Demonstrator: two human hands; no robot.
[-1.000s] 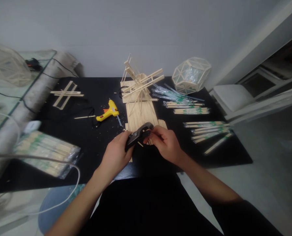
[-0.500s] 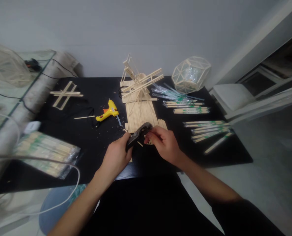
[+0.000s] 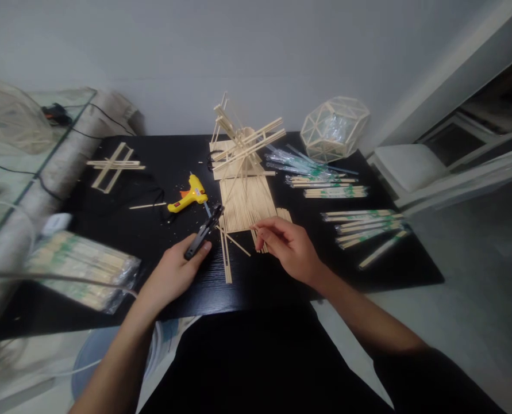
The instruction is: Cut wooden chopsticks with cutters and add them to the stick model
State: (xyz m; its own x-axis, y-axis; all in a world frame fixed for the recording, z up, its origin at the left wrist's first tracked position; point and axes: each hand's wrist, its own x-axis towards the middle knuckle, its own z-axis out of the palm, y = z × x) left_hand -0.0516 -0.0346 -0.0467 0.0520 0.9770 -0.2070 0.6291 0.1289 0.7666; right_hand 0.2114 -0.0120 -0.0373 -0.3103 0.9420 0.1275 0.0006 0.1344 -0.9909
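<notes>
Arms: 2, both bare to the elbows, no sleeves in view
Hands: left hand (image 3: 172, 275) and right hand (image 3: 291, 248) ungloved
Lap, 6 o'clock: black clothing

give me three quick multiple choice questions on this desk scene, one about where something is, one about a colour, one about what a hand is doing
1. Where is the glue gun?
A. left of the flat stick mat
B. inside the wire-frame ball
C. on the white cushion

2. What colour is the glue gun?
A. green
B. yellow
C. white

3. What is the left hand doing?
A. lying flat and empty
B. holding the black cutter
C. gripping the glue gun

Answers:
1 A, it lies on the black table just left of the mat.
2 B, its body is yellow with an orange switch.
3 B, the fingers close on the cutter's handles.
</notes>
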